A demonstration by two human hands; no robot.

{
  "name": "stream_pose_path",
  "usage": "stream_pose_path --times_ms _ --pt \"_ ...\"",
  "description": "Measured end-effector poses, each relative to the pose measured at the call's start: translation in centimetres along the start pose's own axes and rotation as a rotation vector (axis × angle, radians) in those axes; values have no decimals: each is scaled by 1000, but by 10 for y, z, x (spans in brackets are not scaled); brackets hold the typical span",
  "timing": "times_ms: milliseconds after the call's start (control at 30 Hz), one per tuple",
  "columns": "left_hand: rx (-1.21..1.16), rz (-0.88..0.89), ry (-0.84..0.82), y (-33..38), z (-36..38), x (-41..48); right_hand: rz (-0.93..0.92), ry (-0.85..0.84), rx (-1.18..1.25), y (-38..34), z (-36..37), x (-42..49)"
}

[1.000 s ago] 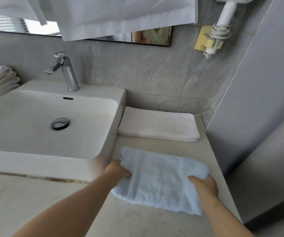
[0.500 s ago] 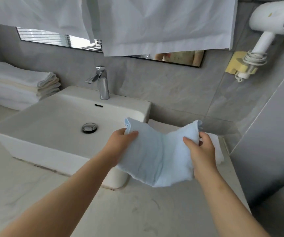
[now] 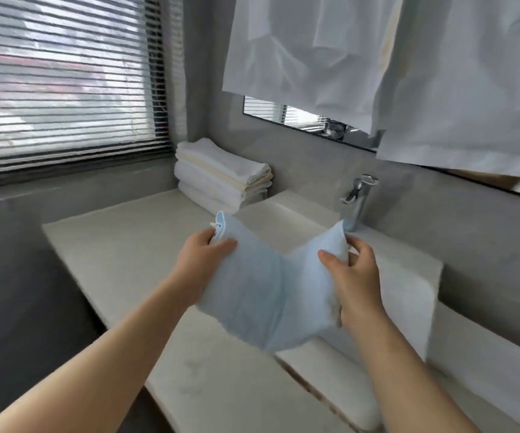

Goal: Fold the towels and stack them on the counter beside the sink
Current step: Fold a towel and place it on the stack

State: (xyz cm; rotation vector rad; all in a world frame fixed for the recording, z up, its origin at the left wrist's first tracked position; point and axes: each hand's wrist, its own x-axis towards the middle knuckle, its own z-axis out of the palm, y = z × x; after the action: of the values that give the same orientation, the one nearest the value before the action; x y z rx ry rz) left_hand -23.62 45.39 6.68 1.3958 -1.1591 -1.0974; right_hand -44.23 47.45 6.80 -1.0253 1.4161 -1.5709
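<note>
Over the counter [image 3: 121,245] you're pinching the towel [image 3: 265,295] with left hand [image 3: 204,254] and right hand [image 3: 357,276], so try holding folds lined up for the stack [image 3: 221,176].

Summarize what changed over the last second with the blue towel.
The blue towel came up off the counter on the far right of the sink and moved left. It now hangs sagging between the left hand and right hand, about over the sink's left rim, nearer the white towel stack. Both hands kept their grip throughout. The stack stayed put.
</note>
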Motion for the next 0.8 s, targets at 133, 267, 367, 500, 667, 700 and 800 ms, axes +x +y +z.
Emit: stream_pose_path --times_ms 133,267,367,500,667,700,800 --pt "88 24 139 -11 -98 33 118 -99 -60 12 105 8" --pt "234 56 233 -27 -191 62 215 -163 -77 23 199 6" --pt "355 60 295 -36 -248 79 268 -231 -71 32 258 3" --pt "403 -1 335 -46 -294 102 326 -327 -119 47 317 2" --pt "421 -27 326 -52 -317 136 280 -383 -174 56 363 18" --pt "419 -30 326 -52 -319 145 261 -384 -182 56 371 24" --pt "440 -26 313 -48 -323 176 205 -380 -199 58 394 45"
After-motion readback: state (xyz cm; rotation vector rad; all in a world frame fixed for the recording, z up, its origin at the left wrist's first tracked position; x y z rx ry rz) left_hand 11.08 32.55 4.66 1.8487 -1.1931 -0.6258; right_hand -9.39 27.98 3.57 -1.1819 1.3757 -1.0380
